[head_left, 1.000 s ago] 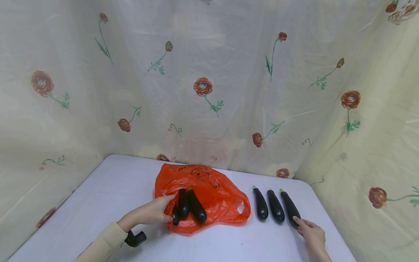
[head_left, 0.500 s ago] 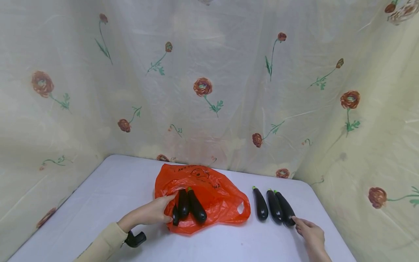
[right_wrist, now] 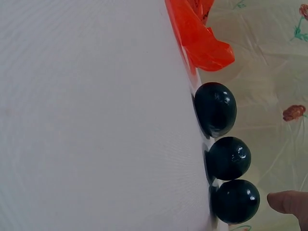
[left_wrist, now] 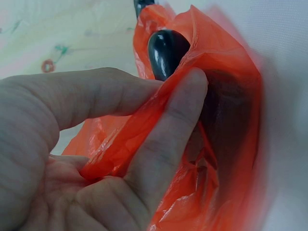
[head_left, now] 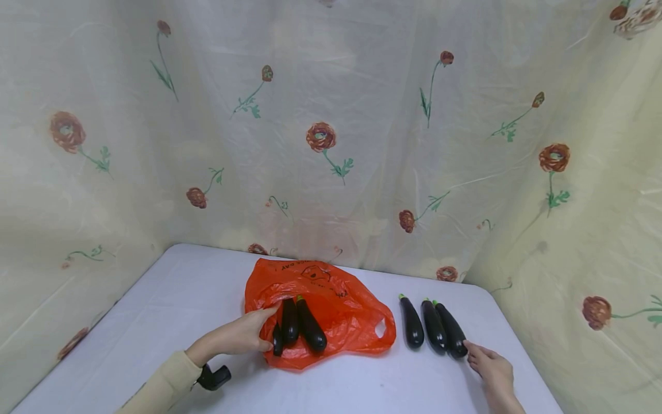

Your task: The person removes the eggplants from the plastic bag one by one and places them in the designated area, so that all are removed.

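Note:
A red plastic bag [head_left: 357, 322] lies flat on the table. At its mouth are two dark eggplants [head_left: 312, 328], and a third dark shape [head_left: 277, 340] shows partly beside my left hand [head_left: 240, 334]. In the left wrist view, thumb and finger pinch the bag's edge, with a dark bulk behind the film. Right of the bag lie three eggplants: the left one [head_left: 411, 322], the middle one [head_left: 435, 328] and the right one [head_left: 452, 330]. The right two lean together. My right hand [head_left: 493, 371] has its fingertips at the right eggplant's blunt end, holding nothing.
A black strap-like device [head_left: 214, 378] hangs under the left wrist, by the cream sleeve [head_left: 168, 382]. Flower-printed sheeting [head_left: 362, 172] stands behind the white table [head_left: 351, 391] and along both sides.
My right hand has slid the right eggplant leftward, against the middle one, which shifted slightly. In the last half second little has moved. The left hand has stayed at the bag.

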Tool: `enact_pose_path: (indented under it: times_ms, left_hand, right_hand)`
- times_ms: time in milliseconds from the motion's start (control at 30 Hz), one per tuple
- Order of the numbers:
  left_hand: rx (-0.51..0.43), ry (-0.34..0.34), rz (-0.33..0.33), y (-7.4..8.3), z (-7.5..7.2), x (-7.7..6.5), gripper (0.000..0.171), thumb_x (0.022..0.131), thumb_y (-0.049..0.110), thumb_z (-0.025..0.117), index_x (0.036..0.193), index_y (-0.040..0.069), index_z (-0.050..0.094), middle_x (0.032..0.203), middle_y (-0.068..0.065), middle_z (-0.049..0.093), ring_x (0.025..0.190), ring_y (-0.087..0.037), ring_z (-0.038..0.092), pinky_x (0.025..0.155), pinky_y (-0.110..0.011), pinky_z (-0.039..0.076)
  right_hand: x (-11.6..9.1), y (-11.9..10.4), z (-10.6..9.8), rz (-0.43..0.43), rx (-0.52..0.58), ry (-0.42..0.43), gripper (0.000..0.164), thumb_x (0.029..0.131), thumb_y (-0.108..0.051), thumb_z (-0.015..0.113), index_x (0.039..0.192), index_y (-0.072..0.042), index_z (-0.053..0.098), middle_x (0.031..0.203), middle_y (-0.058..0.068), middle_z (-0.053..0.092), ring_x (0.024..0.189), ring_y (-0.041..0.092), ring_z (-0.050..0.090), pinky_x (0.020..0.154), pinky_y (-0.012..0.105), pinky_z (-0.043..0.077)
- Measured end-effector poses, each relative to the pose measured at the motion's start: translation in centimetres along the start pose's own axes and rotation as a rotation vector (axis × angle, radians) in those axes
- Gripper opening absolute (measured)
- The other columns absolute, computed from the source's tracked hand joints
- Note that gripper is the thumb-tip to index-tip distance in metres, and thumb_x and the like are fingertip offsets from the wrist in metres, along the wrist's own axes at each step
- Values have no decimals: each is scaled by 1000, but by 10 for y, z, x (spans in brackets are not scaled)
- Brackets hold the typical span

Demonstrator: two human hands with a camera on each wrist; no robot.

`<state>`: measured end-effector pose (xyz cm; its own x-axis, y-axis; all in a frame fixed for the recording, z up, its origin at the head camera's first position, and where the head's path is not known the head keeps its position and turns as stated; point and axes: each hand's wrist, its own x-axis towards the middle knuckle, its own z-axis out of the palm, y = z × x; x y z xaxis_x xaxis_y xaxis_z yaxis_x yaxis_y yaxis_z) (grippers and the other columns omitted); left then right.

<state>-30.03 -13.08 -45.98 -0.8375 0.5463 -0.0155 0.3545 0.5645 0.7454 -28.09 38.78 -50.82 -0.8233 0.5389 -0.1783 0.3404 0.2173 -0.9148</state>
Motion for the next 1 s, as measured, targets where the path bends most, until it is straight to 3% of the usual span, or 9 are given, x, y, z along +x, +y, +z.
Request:
enact_pose_path:
  times_ms: [400, 567, 667, 867, 933, 1000]
  left_hand:
    - [0, 0, 3, 1, -3, -1, 84, 78, 5, 74, 149, -3, 29, 147, -18, 44, 124, -29, 47, 106, -61, 37]
    - [-4, -2, -3, 1, -2, 0, 84, 79, 6, 74, 149, -4, 28, 147, -19, 43, 127, -32, 46, 106, -61, 37]
    - [-3, -3, 4, 0, -2, 0, 84, 79, 6, 74, 149, -4, 28, 147, -19, 43, 125, -31, 47, 106, -61, 37]
    - [8, 2, 16, -1, -3, 0, 82, 78, 6, 74, 148, -5, 31, 145, -19, 45, 123, -29, 48, 105, -61, 37]
    - [10, 3, 13, -1, -3, 0, 82, 78, 6, 74, 147, -5, 31, 145, -19, 46, 123, -29, 48, 105, -61, 37]
    - [6, 3, 8, -1, -3, 0, 83, 78, 6, 74, 148, -5, 30, 146, -20, 45, 123, -29, 48, 105, -61, 37]
  right_hand:
    - [1, -6, -4, -6, 41, -12, 85, 83, -44, 71, 134, 17, 40, 92, 11, 71, 70, -1, 61, 68, 18, 56]
    - [2, -8, -3, -13, 42, 0, 90, 81, -48, 71, 135, 16, 40, 119, 33, 59, 77, 4, 62, 73, 21, 57]
    - [1, -11, -2, -11, 29, -7, 93, 80, -52, 70, 136, 16, 39, 133, 35, 49, 83, 7, 62, 76, 23, 57]
    - [-1, -17, -2, -65, 23, -25, 88, 83, -52, 67, 136, 14, 41, 132, 33, 50, 72, -8, 56, 70, 14, 54]
    - [1, -20, -1, -73, 32, -34, 87, 84, -51, 66, 137, 14, 41, 133, 33, 49, 79, 0, 62, 78, 18, 55]
    - [17, -10, 1, -77, 36, -21, 92, 82, -56, 67, 137, 13, 41, 129, 32, 54, 79, 0, 62, 74, 17, 55]
